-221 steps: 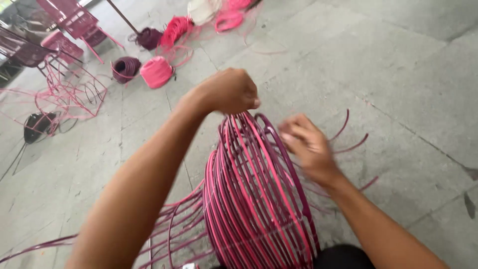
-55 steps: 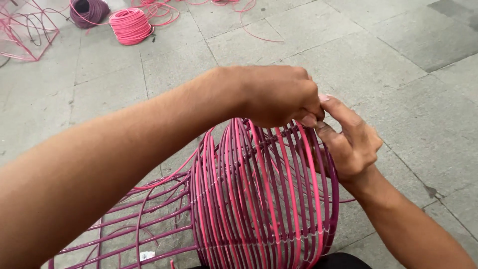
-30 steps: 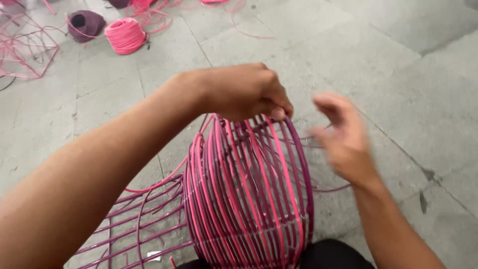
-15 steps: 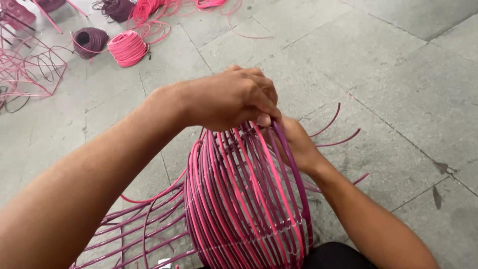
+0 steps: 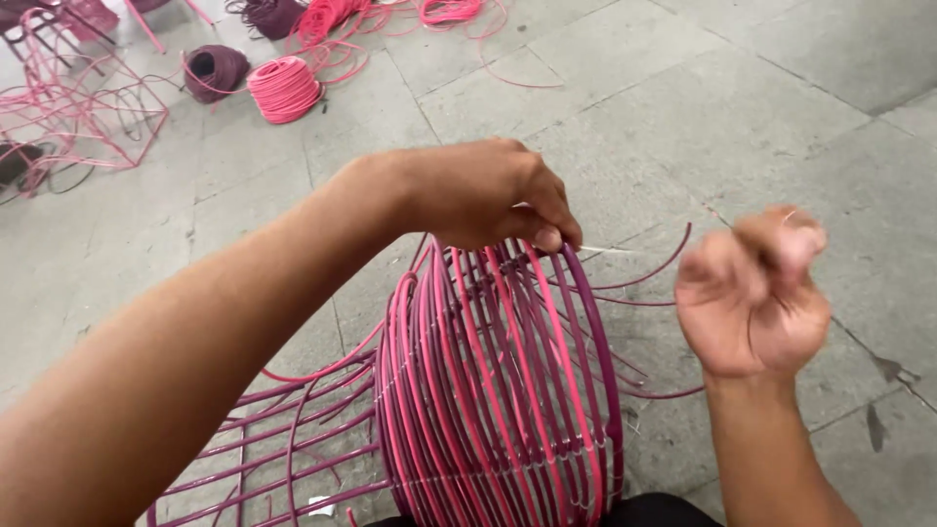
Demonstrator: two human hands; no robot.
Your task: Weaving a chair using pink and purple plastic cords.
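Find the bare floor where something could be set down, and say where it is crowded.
Free: grey floor beyond the right hand, and between the pink coil and woven frame. Crowded: the top left corner, with coils, loose cord and wire frame.

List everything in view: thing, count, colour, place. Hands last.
woven frame: one, pink and purple cords over wire, centre bottom
loose cord ends: several, purple, sticking out right of the frame
pink cord coil: one, pink, floor upper left
purple cord coil: one, dark purple, beside the pink coil
bare wire frame: one, pink, far left
tangled cord: pink and red, top edge
floor: grey stone slabs
left hand: gripping the frame's top
right hand: blurred, closed, off the frame
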